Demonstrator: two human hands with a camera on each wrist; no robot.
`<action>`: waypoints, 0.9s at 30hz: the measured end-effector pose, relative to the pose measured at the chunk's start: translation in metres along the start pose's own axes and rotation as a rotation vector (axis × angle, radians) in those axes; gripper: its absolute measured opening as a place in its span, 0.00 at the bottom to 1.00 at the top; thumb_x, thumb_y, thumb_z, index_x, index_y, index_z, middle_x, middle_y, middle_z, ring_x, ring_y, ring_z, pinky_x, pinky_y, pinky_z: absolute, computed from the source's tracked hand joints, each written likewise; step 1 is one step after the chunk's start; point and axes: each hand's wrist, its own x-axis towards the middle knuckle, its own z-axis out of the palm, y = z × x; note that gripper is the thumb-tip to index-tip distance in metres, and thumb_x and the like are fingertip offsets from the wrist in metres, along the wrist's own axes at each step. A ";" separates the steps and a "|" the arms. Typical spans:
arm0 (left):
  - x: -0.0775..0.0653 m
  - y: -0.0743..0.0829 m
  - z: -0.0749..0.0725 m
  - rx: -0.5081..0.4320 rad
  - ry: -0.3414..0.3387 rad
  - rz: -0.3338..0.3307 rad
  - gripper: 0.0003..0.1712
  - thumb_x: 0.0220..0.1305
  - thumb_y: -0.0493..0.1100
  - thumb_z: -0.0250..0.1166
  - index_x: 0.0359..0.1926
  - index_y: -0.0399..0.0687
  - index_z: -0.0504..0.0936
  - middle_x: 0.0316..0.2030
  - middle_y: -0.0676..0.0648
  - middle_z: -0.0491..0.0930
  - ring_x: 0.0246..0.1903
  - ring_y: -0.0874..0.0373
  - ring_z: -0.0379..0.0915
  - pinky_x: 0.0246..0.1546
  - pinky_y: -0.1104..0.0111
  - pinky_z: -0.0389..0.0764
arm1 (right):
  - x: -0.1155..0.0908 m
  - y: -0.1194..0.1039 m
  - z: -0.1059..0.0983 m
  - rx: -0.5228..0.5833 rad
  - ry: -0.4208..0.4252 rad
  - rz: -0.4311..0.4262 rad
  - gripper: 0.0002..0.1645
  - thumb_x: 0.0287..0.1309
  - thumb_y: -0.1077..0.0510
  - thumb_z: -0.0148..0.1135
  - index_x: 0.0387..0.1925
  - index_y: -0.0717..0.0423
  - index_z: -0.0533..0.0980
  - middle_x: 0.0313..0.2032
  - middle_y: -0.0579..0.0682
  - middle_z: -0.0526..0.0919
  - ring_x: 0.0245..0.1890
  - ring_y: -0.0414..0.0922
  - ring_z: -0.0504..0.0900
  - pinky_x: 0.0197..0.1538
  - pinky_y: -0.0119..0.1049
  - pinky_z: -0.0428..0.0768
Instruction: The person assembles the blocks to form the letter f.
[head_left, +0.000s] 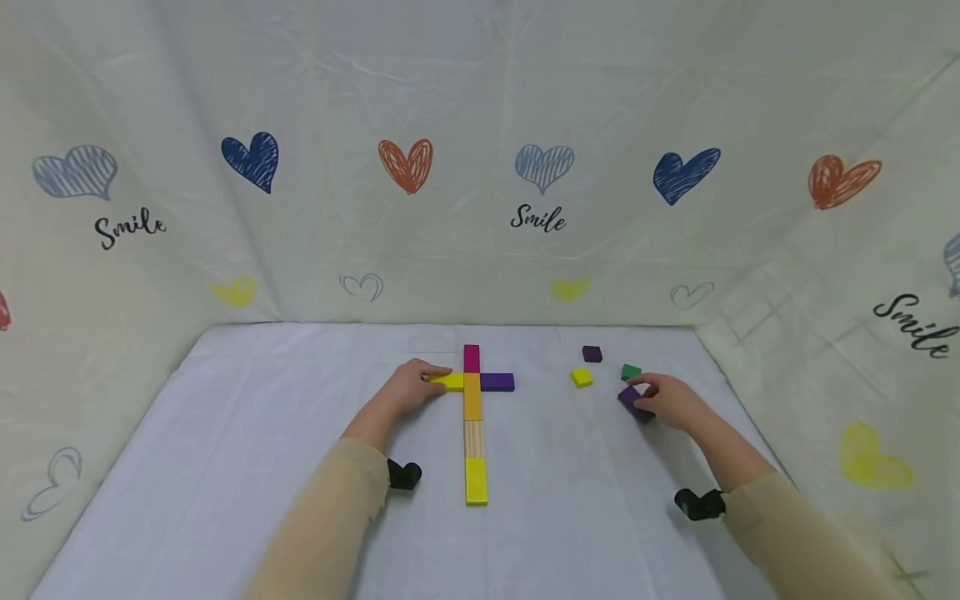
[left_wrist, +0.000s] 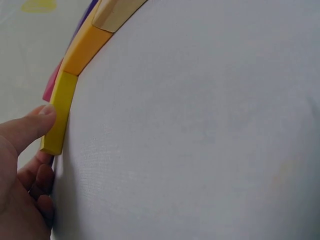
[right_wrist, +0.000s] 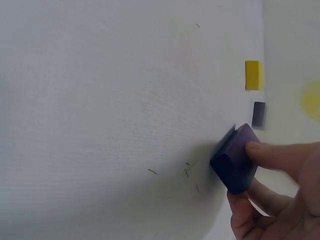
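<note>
Flat coloured blocks form a cross on the white cloth. My left hand [head_left: 411,385] pinches the outer end of the yellow block [left_wrist: 60,114] that makes the cross's left arm; its inner end meets the orange block [head_left: 472,397]. A magenta block [head_left: 472,358] tops the cross, and a purple block [head_left: 497,382] is its right arm. Below the orange one lie a plain wood block [head_left: 474,439] and another yellow block [head_left: 476,482]. Off to the right, my right hand [head_left: 671,402] grips a dark purple block [right_wrist: 237,159] between thumb and fingers, tilted close over the cloth.
Near the right hand lie a green block [head_left: 631,372], a small yellow block [head_left: 582,377] and a small dark purple block [head_left: 592,354]. A cloth wall [head_left: 465,250] printed with hearts closes off the back and sides of the table [head_left: 225,467].
</note>
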 end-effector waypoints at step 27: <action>0.004 -0.003 0.000 0.000 -0.021 -0.011 0.21 0.68 0.47 0.65 0.61 0.64 0.81 0.60 0.44 0.73 0.56 0.47 0.68 0.62 0.52 0.70 | 0.030 -0.068 -0.002 0.349 0.079 -0.120 0.29 0.72 0.57 0.55 0.71 0.53 0.65 0.59 0.66 0.70 0.50 0.59 0.79 0.41 0.38 0.85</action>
